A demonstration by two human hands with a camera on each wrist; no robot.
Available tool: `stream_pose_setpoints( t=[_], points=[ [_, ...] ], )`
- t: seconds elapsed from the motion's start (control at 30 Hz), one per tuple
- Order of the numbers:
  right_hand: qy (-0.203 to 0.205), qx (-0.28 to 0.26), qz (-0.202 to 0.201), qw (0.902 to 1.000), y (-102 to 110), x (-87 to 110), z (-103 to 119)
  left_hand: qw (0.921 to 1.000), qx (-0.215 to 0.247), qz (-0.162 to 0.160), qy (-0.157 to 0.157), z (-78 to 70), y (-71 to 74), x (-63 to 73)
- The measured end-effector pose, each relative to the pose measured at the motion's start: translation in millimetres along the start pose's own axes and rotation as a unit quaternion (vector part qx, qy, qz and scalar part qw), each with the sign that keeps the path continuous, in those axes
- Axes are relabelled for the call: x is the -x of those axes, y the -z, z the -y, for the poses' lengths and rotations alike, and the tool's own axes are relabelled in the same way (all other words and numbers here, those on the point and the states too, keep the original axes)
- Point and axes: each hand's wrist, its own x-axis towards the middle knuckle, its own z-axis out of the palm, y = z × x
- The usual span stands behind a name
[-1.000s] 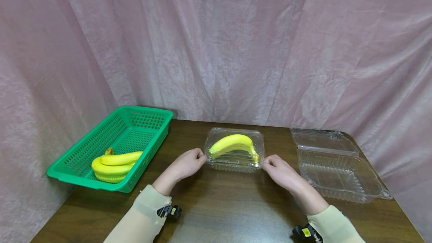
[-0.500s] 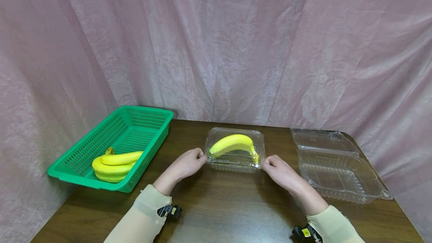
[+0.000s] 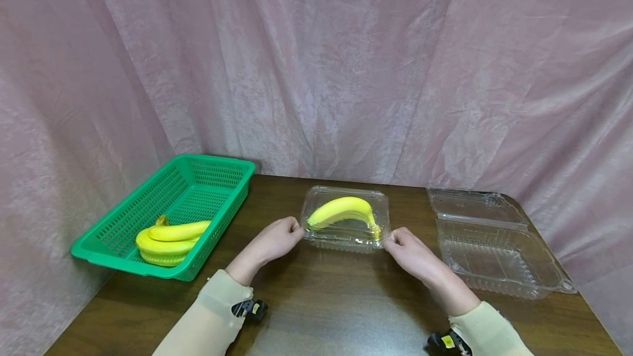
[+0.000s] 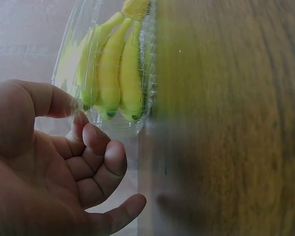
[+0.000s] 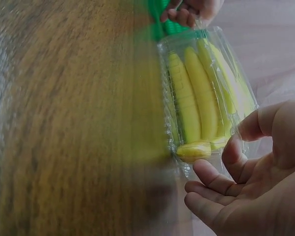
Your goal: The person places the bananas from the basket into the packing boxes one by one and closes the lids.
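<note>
A clear plastic clamshell box (image 3: 316,194) with its lid down stands on the table at the middle. Inside it lies a bunch of yellow bananas (image 3: 341,210), its stem end toward the right and green tips at the left. My left hand (image 3: 277,239) pinches the front left corner of the box rim between thumb and forefinger, other fingers loosely curled. At the front right corner my right hand (image 3: 412,252) pinches the rim in the same way. The left wrist view shows the banana tips (image 4: 110,114) through the clear wall.
A green plastic basket (image 3: 116,235) at the left holds another bunch of bananas (image 3: 170,240). To the right, a second clear clamshell box (image 3: 499,251) stands with its lid folded back, near the table's right edge. Pink curtain (image 3: 316,70) hangs behind the table.
Both hands keep their places at the front corners of the box. The whole scene shifts very slightly in the head view; nothing else visibly differs.
</note>
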Motion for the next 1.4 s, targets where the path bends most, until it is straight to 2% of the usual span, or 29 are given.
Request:
stream_pose_setpoints(
  t=[0.27,0.5,0.87,1.2,1.4],
  points=[
    [-0.007,-0.004,0.001,1.0000,-0.9,0.0,-0.2,0.9999,0.010,-0.002,0.011,2.9,-0.6,-1.3],
    [-0.004,-0.031,0.008,0.9995,-1.1,-3.8,-1.5,0.9999,0.005,-0.008,0.012,2.4,-0.7,-1.4],
    [-0.025,-0.063,0.007,0.9976,-1.8,-2.3,-3.6,0.9998,-0.002,-0.007,0.020,2.9,0.6,-2.4],
    [-0.029,-0.101,0.017,0.9943,-1.9,-1.3,-3.8,0.9994,0.025,0.010,0.023,3.3,0.9,-3.3],
    [-0.024,-0.099,0.016,0.9946,-2.2,-2.0,-4.0,0.9988,0.039,0.013,0.026,3.3,0.5,-3.4]
  ],
)
